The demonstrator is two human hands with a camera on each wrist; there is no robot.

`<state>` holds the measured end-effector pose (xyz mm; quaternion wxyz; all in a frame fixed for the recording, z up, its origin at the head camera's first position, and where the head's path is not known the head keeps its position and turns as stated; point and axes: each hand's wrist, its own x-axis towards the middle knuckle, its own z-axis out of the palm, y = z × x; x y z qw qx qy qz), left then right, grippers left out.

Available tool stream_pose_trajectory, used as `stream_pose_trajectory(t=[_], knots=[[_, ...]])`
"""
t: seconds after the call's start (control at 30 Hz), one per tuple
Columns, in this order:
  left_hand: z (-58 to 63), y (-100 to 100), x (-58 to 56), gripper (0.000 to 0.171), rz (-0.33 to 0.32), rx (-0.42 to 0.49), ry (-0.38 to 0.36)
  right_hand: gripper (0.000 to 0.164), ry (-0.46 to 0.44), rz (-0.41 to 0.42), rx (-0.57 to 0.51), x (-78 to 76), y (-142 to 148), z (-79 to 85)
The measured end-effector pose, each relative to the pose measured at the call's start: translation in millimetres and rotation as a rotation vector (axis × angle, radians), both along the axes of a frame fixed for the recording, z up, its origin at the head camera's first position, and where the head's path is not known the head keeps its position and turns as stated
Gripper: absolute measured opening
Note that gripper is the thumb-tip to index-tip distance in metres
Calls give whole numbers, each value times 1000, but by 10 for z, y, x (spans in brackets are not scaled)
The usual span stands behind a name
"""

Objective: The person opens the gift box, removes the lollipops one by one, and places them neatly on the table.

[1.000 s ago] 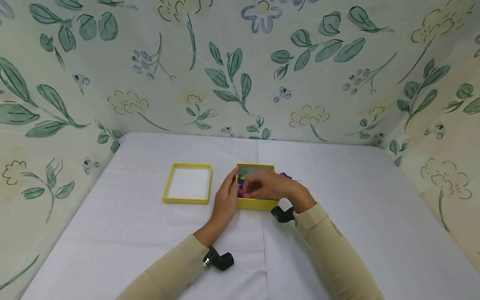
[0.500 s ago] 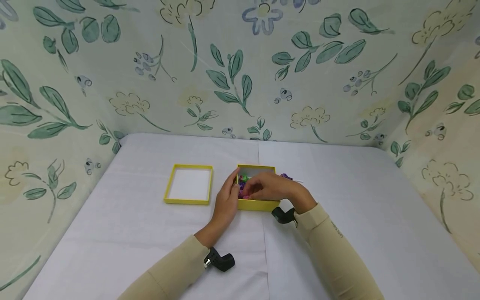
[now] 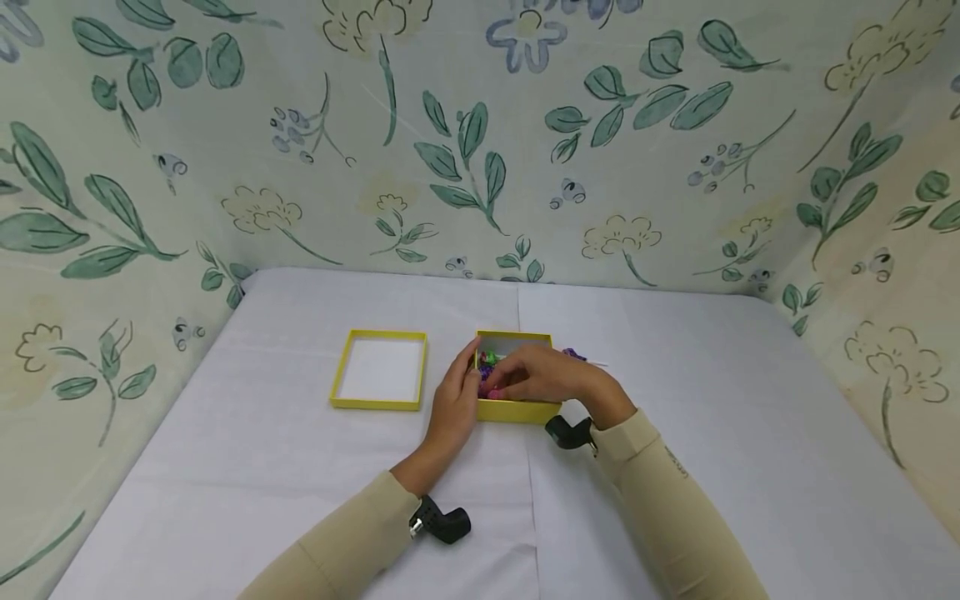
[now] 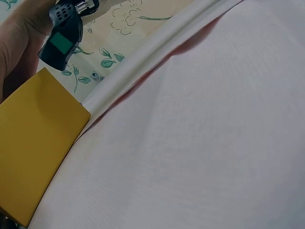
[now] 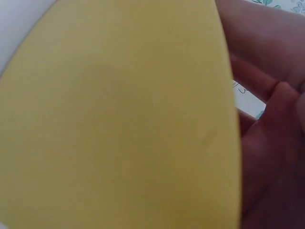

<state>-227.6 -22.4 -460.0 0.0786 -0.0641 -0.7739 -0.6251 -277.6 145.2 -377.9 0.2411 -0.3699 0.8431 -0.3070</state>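
Note:
A yellow open-topped box [image 3: 517,411] stands at the middle of the table, holding several wrapped lollipops, among them a green one [image 3: 489,358] and a purple one [image 3: 486,372]. My left hand [image 3: 452,404] lies along the box's left wall, fingers straight against it. From the right, my right hand [image 3: 547,373] reaches over the rim, its curled fingers low inside and pinching a pink lollipop [image 3: 495,394]. Its palm hides much of the box's inside. The left wrist view shows the box's outer wall [image 4: 43,148]; a yellow wall [image 5: 119,119] fills most of the right wrist view.
A purple lollipop [image 3: 574,354] with a white stick lies on the white cloth just right of the box. Left of the box is a shallow yellow-rimmed lid [image 3: 378,406], inside up. A floral curtain [image 3: 480,167] rises behind and beside the table.
The whole scene shifts slightly right and down in the head view. The right hand's fingertips shift a little around the pink lollipop; the left hand keeps its place on the box.

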Motion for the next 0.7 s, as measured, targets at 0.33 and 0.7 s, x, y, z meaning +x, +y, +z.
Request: stream_pose_trajectory(t=[0.33, 0.7], knots=[[-22, -1, -7, 47, 2, 2, 15, 14, 90, -86, -54, 24, 62, 40], [-16, 2, -2, 47, -2, 5, 5, 17, 50, -156, -112, 36, 177, 130]])
